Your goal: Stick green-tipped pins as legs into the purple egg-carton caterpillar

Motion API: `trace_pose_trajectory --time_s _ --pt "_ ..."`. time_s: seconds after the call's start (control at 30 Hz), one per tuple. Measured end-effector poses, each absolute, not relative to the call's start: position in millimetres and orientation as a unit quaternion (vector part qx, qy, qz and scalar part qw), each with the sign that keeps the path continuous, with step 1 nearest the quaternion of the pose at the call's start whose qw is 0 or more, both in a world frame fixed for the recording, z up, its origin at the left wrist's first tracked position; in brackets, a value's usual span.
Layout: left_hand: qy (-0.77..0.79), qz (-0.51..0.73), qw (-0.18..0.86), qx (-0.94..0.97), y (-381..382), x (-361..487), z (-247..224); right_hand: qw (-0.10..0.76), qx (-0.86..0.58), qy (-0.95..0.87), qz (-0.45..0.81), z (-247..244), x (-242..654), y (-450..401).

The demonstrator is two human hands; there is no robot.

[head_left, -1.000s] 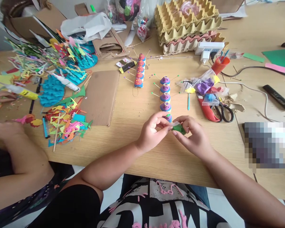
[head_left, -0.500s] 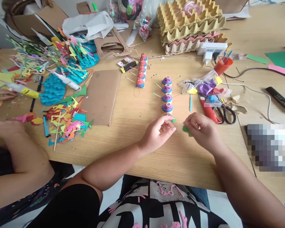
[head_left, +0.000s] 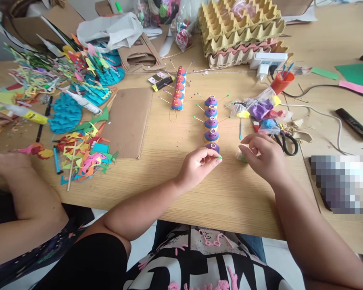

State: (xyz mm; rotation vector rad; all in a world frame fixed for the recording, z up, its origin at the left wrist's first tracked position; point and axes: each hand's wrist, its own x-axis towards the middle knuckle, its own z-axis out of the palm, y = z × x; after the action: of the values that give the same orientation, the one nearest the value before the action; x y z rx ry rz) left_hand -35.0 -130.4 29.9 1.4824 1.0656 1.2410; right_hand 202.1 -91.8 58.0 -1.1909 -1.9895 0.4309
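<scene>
My left hand [head_left: 198, 167] pinches a small bit of green modelling clay [head_left: 219, 157] between thumb and fingertips. Just beyond it stands a caterpillar-like row of egg-carton cups [head_left: 211, 123], topped with purple and blue clay, with yellow rings and green-tipped sticks. My right hand [head_left: 261, 155] is bent over a small clear bag with green clay [head_left: 243, 158], partly hidden beneath it; the thumb and forefinger are apart. A second egg-carton row [head_left: 178, 90], red and blue with purple-tipped sticks, stands farther back.
Clay bags [head_left: 261, 108], black-handled scissors [head_left: 288, 144] and a blue tool [head_left: 241, 129] lie at right. Egg trays [head_left: 240, 32] are stacked behind. Cardboard [head_left: 128, 123] and paper scraps [head_left: 87, 157] lie left, near another person's arm [head_left: 27, 201].
My right hand has moved slightly right and up, its thumb and forefinger parting over the green clay. My left hand still pinches its green bit, now slightly lower.
</scene>
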Motion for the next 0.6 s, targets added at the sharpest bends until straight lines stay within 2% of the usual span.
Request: trace_pose_trajectory --time_s 0.1,0.23,0.6 --pt "0.423 0.495 0.471 0.596 -131 -35 29 0.419 -0.420 -0.768 0.244 60 183 -112" --pt "0.401 0.500 0.496 0.585 -130 -35 29 0.406 -0.361 -0.770 0.335 55 168 -127" --pt "0.422 0.438 0.532 0.589 -132 -37 35 0.436 -0.373 -0.761 0.304 51 162 -127"
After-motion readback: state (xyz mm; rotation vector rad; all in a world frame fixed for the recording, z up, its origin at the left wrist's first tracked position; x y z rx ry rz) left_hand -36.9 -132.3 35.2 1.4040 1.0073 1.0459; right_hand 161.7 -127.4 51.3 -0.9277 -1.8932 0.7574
